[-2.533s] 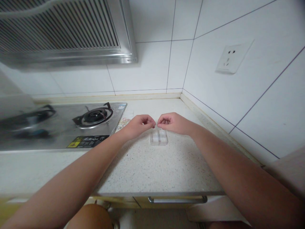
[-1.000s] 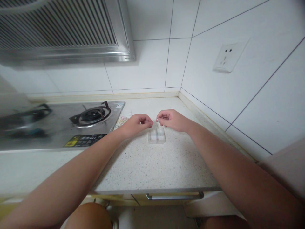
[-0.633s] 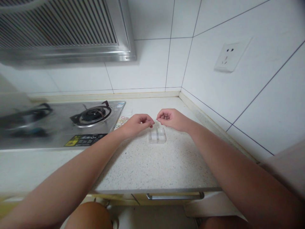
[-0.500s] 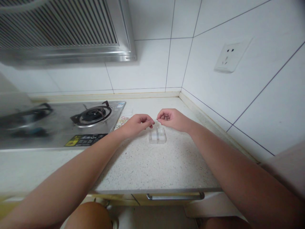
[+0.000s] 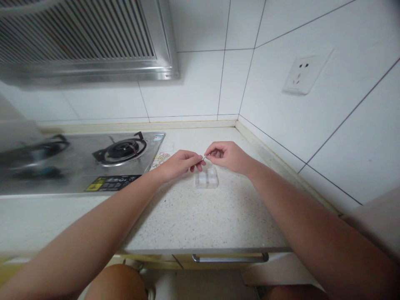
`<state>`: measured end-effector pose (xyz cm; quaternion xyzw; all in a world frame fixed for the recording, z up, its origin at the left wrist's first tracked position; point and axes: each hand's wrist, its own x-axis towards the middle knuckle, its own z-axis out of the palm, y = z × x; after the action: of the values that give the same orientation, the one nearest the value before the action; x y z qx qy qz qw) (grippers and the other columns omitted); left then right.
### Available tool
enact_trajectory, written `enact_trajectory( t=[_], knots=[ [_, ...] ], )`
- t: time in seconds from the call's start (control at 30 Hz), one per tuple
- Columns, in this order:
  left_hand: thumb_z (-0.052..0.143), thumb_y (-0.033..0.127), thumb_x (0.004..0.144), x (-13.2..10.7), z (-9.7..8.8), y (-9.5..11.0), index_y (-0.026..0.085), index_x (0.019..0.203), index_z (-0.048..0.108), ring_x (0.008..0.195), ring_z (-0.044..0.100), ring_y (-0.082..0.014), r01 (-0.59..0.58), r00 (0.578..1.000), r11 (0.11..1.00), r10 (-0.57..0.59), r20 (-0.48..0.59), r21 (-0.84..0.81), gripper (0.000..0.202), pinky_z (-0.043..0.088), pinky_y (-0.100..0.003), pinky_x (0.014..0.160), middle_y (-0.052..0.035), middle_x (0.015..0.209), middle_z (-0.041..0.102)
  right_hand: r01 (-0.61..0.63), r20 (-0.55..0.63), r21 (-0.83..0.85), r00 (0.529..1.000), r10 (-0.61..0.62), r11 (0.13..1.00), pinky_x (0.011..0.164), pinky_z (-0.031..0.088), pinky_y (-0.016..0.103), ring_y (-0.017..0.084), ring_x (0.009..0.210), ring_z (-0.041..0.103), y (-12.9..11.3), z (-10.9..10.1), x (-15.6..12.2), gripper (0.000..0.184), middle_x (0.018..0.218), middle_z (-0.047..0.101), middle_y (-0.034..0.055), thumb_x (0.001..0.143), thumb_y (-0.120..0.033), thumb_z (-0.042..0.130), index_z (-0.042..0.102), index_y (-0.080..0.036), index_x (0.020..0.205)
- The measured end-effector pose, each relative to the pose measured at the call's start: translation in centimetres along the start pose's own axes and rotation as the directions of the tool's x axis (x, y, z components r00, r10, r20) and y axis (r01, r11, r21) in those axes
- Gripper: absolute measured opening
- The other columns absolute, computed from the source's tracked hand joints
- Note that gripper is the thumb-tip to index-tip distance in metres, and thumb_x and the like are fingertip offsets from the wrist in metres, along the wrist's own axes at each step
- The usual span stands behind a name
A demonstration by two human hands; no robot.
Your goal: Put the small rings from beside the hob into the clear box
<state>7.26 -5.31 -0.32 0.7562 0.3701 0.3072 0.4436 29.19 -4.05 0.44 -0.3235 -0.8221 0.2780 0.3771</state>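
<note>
My left hand and my right hand meet above the speckled worktop, both pinched at the fingertips. Between them runs a very small thin thing that I cannot name. Directly below the fingertips sits a small clear plastic box with compartments, resting on the worktop.
A steel gas hob lies to the left with a burner, and a patterned sticker sheet lies beside it. An extractor hood hangs above. Tiled walls close the corner, with a socket on the right. A drawer handle sits below the edge.
The hands stayed pinched over the clear box. The left fingertips have shifted slightly right and now overlap the box's far edge.
</note>
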Motion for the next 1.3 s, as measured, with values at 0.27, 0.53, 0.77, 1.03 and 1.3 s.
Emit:
enact_trajectory(
  t=[0.27, 0.53, 0.77, 1.03, 1.3],
  knots=[
    [0.061, 0.045, 0.087, -0.2, -0.1, 0.3, 0.014, 0.084, 0.068, 0.061, 0.048, -0.0096, 0.006, 0.999, 0.996, -0.009, -0.031, -0.085, 0.033, 0.032, -0.022, 0.049, -0.0053, 0.079, 0.068, 0.000, -0.003, -0.053, 1.000, 0.000, 0.999, 0.055, 0.036, 0.027, 0.011, 0.060, 0.047, -0.8, -0.2, -0.2, 0.017, 0.066, 0.058, -0.0005, 0.081, -0.030, 0.064, 0.070, -0.017, 0.090],
    [0.062, 0.041, 0.087, -0.3, 0.0, 0.7, 0.015, 0.082, 0.067, 0.060, 0.049, -0.0092, -0.046, 0.989, 0.997, 0.037, -0.142, -0.064, 0.027, 0.035, -0.022, 0.052, -0.0036, 0.076, 0.068, -0.019, -0.033, -0.067, 0.999, 0.017, 0.998, 0.052, 0.034, 0.026, 0.010, 0.058, 0.047, -0.7, -0.3, -0.3, 0.016, 0.070, 0.060, -0.0001, 0.083, -0.032, 0.063, 0.068, -0.019, 0.093],
    [0.061, 0.042, 0.087, -0.3, 0.7, 0.9, 0.016, 0.079, 0.066, 0.062, 0.051, -0.0110, -0.060, 0.971, 0.998, 0.066, -0.229, 0.036, 0.028, 0.039, -0.024, 0.059, -0.0019, 0.072, 0.066, -0.100, 0.026, 0.020, 0.995, 0.100, 0.995, 0.052, 0.034, 0.026, 0.011, 0.059, 0.047, -0.8, -0.5, -0.3, 0.022, 0.070, 0.062, 0.0008, 0.089, -0.037, 0.056, 0.066, -0.018, 0.085],
    [0.057, 0.041, 0.090, -0.5, 0.8, 0.3, 0.017, 0.080, 0.068, 0.068, 0.055, -0.0134, -0.100, 0.972, 0.984, 0.129, -0.199, 0.151, 0.028, 0.040, -0.026, 0.064, -0.0017, 0.072, 0.065, -0.097, 0.059, 0.052, 0.994, 0.094, 0.994, 0.058, 0.039, 0.027, 0.012, 0.063, 0.052, -1.0, -0.2, -0.4, 0.019, 0.068, 0.061, -0.0001, 0.089, -0.035, 0.058, 0.065, -0.018, 0.082],
    [0.059, 0.041, 0.089, -0.6, 0.6, 0.5, 0.017, 0.082, 0.068, 0.066, 0.055, -0.0135, -0.108, 0.962, 0.984, 0.139, -0.234, 0.139, 0.027, 0.041, -0.026, 0.063, -0.0022, 0.072, 0.066, -0.104, 0.034, 0.130, 0.994, 0.100, 0.986, 0.059, 0.040, 0.027, 0.012, 0.064, 0.052, -1.2, -0.1, -0.4, 0.017, 0.068, 0.060, -0.0002, 0.085, -0.035, 0.065, 0.066, -0.018, 0.084]
  ],
)
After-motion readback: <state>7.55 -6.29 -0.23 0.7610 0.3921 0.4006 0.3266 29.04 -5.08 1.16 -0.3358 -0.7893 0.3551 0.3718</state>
